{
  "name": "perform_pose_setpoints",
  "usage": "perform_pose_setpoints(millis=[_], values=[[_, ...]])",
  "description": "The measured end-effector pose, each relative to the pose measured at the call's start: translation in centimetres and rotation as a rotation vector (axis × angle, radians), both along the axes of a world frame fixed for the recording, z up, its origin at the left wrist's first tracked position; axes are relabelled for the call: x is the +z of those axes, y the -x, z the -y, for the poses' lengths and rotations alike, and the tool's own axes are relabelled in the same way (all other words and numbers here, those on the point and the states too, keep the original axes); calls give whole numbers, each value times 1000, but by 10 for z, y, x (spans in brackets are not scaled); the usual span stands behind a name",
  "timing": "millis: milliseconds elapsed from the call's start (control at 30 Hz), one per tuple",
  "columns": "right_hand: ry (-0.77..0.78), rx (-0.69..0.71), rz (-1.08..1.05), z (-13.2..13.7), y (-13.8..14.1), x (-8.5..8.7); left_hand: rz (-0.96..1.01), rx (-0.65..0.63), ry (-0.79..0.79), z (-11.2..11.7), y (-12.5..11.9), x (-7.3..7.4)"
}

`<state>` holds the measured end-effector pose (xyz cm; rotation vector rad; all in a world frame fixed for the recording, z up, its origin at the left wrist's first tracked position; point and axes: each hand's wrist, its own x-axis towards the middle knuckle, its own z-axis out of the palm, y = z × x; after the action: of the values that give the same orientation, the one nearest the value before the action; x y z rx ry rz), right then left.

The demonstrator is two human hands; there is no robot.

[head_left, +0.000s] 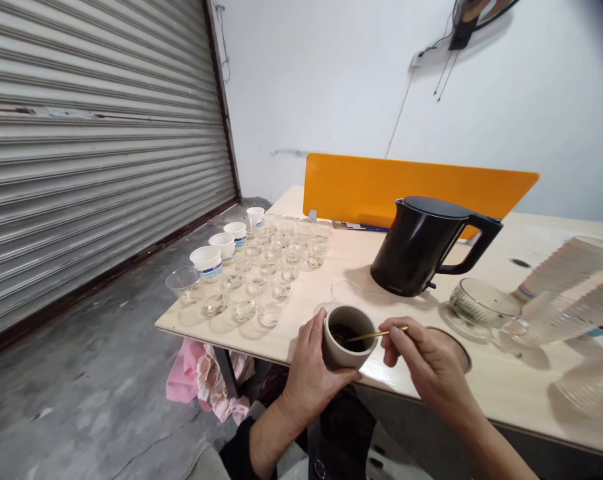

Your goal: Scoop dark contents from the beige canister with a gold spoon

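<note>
Head view: the left hand wraps its fingers around a grey cup at the near edge of the tabletop, while the right hand pinches a thin gold stick dipping into the cup's dark contents. Behind stands a black kettle; left, rows of small glasses and paper cups crowd the corner. A glass bowl sits right, with bare wood between.

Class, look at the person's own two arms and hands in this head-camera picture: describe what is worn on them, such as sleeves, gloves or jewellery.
Both hands are bare: no gloves show on the left hand or the right hand, and no rings or watch can be made out. The left forearm ends in a dark sleeve near the elbow. The right forearm is uncovered as far as the picture shows.
</note>
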<state>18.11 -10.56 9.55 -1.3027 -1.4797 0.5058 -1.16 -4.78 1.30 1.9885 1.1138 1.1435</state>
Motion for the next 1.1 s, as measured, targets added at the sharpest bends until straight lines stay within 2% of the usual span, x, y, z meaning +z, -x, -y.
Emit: perform_pose_setpoints(millis=[100,300,400,733,867,967,1100], values=[[21,31,15,1,2,0,-1,-1,8,0,0,0],[-14,-130,-396,-2,-5,-2,11,-23,20,0,2,3],[-24,-168,-518,-4,-7,0,21,-25,13,0,2,4],[-65,-227,-627,-9,-12,8,19,-28,39,1,1,6],[-224,-308,-490,-12,-9,21,16,-17,43,1,1,8],[-350,-396,-212,-16,-5,23,18,-15,58,1,1,8],[-285,-229,278,-28,-7,11,28,-19,62,2,1,9]])
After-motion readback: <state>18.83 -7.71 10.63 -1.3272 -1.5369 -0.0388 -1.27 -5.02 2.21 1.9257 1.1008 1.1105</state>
